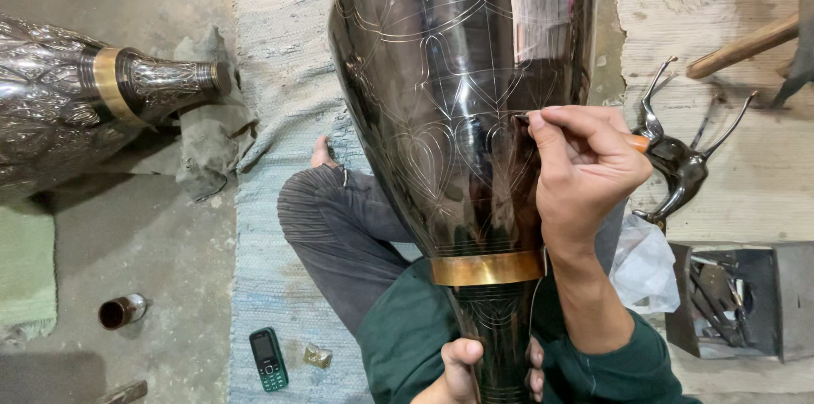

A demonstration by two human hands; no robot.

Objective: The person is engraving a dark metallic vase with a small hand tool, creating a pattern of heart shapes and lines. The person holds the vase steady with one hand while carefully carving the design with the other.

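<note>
A large dark glossy metal vase [458, 99] lies across my lap, body pointing away from me, with fine scratched leaf patterns and a brass band [487, 268] near its neck. My right hand [585, 171] rests against the vase's right side, shut on a thin engraving tool [526, 118] with an orange handle end, its tip touching the surface. My left hand [471, 370] wraps around the narrow neck at the bottom edge of the view.
A second, embossed silver vase [76, 107] with a brass band lies at the left on a grey cloth. A small dark metal deer figure [678, 162] stands at the right, beside a box of tools [729, 294]. A green phone [269, 359] and a small jar [121, 311] lie on the floor.
</note>
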